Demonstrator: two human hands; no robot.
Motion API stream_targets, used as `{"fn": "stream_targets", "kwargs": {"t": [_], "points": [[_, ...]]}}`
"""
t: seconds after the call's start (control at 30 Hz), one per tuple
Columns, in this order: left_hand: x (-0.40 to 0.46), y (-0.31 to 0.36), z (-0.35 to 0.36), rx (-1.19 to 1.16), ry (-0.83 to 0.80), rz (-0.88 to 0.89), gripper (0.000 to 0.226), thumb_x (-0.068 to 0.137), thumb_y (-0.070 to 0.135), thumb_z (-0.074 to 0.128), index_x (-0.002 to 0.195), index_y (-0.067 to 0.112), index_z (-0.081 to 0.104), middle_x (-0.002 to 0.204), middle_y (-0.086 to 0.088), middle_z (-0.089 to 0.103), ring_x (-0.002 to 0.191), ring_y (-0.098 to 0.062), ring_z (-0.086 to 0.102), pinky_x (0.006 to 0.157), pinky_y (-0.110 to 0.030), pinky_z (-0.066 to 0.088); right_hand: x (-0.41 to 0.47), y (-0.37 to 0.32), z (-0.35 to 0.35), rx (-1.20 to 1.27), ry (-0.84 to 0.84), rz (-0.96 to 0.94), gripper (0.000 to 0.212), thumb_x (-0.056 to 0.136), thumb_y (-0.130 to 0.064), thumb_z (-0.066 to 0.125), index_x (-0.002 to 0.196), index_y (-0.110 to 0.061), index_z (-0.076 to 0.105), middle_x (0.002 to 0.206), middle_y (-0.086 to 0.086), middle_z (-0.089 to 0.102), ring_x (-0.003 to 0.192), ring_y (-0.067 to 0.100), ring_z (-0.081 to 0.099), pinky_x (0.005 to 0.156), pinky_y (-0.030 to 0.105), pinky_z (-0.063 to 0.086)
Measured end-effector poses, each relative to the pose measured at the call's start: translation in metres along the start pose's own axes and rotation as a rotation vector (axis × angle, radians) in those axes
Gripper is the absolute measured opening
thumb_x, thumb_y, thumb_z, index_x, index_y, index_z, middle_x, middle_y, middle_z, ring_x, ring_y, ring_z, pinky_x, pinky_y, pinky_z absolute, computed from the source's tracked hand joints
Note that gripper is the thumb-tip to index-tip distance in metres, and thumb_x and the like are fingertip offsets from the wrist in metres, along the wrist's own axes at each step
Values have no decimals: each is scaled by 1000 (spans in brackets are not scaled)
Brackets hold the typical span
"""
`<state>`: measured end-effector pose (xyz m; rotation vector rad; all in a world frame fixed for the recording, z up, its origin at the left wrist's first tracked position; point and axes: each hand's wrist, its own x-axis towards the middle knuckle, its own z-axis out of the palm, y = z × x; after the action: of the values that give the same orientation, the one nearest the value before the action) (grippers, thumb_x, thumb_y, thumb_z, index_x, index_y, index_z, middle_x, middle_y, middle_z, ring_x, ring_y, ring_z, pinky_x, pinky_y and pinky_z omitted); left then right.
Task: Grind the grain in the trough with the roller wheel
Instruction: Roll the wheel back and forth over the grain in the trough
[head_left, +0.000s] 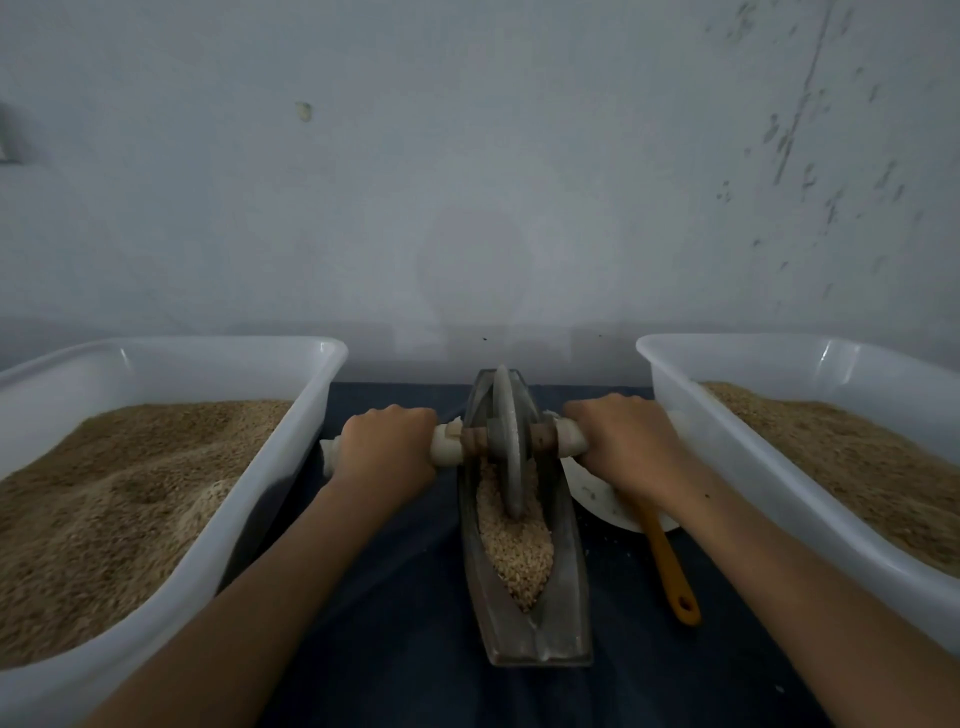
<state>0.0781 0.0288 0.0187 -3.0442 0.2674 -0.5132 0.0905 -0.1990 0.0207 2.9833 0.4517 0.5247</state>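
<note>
Both hands gripping wheel axle over trough.
Left hand (387, 441) and right hand (621, 441) hold the handles; wheel (508, 441) upright in grain (514, 551), trough (524, 623) mid-desk.

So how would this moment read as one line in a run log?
step: grinding | left hand: grips axle | right hand: grips axle | roller wheel: upright in trough | grain: coarse

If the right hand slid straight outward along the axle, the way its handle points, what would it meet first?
Most likely the white tub on the right. The right hand grips the wrapped handle, and the handle's outer end already lies close by that tub's near wall; whether they touch is unclear from the head view.
</note>
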Motion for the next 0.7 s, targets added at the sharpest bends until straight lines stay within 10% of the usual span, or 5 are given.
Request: {"fn": "stream_targets", "kwargs": {"t": [0.3,0.7], "points": [[3,2,-14,76,-226,53,23,83,31,62,102,18,59,80,4,51,78,-15,54,75,-29,48,-3,3,-28,167,-511,31,25,81,-28,72,104,-23,63,92,-2,63,87,16,62,75,31,50],[1,3,-4,46,-79,-10,17,88,29,57,102,21,57,98,1,62,90,-18,60,72,-28,43,0,0,-2,35,-67,-2,12,90,-27,54,79,-27,49,82,-5,58,77,18,56,63,29,36]]}}
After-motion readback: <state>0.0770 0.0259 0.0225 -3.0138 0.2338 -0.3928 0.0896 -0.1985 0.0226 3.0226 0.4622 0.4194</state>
